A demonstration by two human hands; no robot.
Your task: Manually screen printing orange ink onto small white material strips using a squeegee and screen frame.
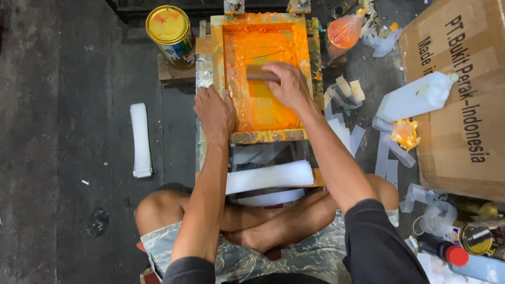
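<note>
While L hand (214,111) lies flat on screen frame (265,73), R hand (286,84) clamps stiff, likely ink-slick squeegee (259,74) by its top handle.

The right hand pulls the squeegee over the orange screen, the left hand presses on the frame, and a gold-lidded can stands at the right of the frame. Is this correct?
Nearly. The head view shows the can left of the frame, not right. The right hand does hold the squeegee and the left hand presses on the frame.
</note>
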